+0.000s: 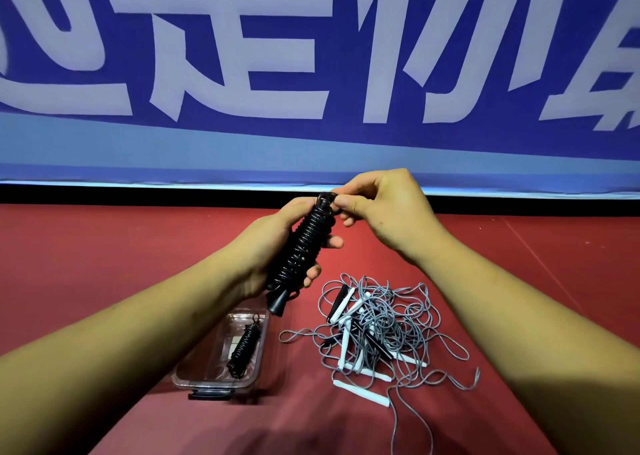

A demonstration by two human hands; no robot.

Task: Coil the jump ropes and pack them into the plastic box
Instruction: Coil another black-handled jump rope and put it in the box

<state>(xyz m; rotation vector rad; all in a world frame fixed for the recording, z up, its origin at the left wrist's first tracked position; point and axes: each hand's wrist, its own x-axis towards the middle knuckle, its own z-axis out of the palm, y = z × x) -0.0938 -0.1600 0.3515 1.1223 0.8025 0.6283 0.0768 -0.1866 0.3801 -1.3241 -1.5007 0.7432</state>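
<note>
While the left hand [273,246] curls its fingers round a black jump rope [302,248] wound tightly about its handles and held tilted above the red surface [104,246], the right hand [384,212] pinches the loop of cord at the bundle's upper end between thumb and fingertips. Below, a clear plastic box [204,373] stands open with another coiled black rope [244,349] lying inside. Just to its right sits a loose tangle of grey ropes [381,330] with white and black handles.
</note>
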